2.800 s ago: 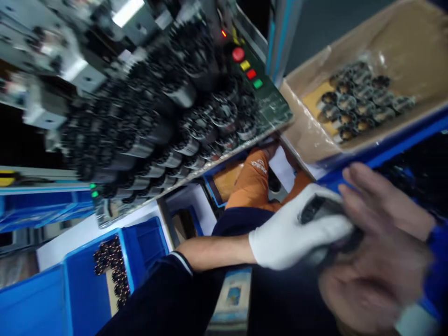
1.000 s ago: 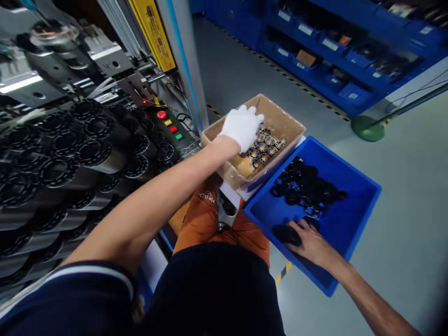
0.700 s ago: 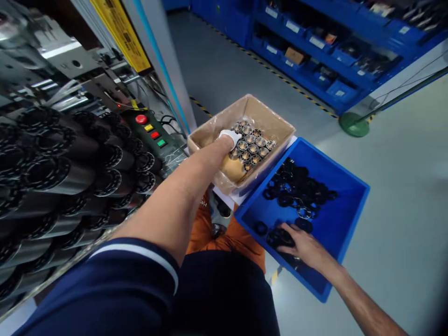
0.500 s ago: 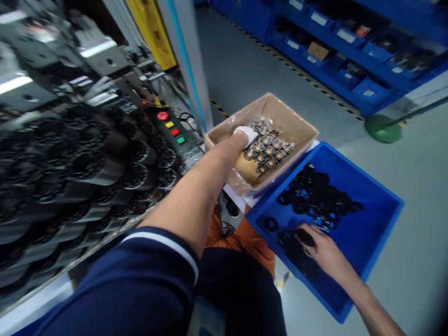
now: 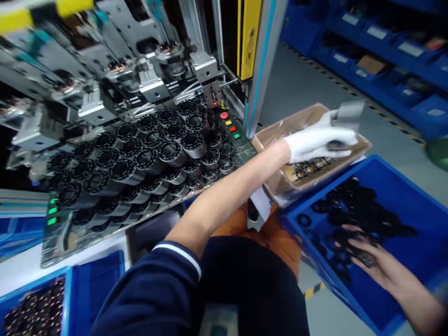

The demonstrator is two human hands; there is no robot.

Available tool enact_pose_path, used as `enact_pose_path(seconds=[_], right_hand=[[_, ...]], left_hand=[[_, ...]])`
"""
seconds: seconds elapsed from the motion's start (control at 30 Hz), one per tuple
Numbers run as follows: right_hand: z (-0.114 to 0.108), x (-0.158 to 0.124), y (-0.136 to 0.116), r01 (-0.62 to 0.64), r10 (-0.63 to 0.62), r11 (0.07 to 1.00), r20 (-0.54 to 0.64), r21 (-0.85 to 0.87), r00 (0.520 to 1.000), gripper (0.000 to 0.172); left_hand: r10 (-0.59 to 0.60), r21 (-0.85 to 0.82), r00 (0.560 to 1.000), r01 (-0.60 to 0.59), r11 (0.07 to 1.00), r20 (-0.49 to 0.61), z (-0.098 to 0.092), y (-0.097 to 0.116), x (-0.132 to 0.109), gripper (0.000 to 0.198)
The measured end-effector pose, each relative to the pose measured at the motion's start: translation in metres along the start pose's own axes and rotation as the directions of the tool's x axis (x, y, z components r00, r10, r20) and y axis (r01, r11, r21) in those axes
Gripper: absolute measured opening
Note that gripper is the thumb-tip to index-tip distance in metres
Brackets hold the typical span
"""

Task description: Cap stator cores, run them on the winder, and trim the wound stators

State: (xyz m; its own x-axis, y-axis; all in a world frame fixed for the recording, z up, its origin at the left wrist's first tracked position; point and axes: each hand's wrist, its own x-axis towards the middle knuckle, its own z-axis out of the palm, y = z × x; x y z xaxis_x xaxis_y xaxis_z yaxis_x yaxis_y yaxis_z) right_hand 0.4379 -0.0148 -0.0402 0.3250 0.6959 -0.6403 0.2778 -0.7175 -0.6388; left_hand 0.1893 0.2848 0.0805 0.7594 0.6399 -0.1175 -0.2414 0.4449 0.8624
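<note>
My left hand, in a white glove, is raised over the cardboard box and grips a metal cylinder, blurred by motion. A small dark ring shape shows against its fingers. Below it, more metal cylinders stand in the plastic-lined box. My bare right hand is inside the blue bin, its fingers curled round black rings. Other black rings lie loosely heaped beside it in the bin.
Stacked dark cylinders fill the machine's bench at left, beside a button panel. A post rises behind the box. A blue bin of small coppery parts is at lower left; shelves stand at back right.
The view has swung left, showing more of the machine. My left hand has come up out of the box with a metal cylinder. My right hand stays in the blue bin, with black rings in its fingers.
</note>
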Motion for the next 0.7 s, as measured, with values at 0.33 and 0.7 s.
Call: enact_pose_path(seconds=[0.33, 0.7], right_hand=[[0.034, 0.004, 0.013, 0.110, -0.105, 0.994, -0.129, 0.030, 0.986, 0.042], [0.035, -0.052, -0.053, 0.343, -0.362, 0.932, -0.278, -0.114, 0.890, 0.038]], left_hand=[[-0.248, -0.250, 0.969, 0.244, 0.937, 0.013, -0.001, -0.142, -0.244, 0.066], [-0.162, -0.262, 0.965, 0.106, 0.959, -0.204, -0.006, -0.174, -0.299, 0.057]])
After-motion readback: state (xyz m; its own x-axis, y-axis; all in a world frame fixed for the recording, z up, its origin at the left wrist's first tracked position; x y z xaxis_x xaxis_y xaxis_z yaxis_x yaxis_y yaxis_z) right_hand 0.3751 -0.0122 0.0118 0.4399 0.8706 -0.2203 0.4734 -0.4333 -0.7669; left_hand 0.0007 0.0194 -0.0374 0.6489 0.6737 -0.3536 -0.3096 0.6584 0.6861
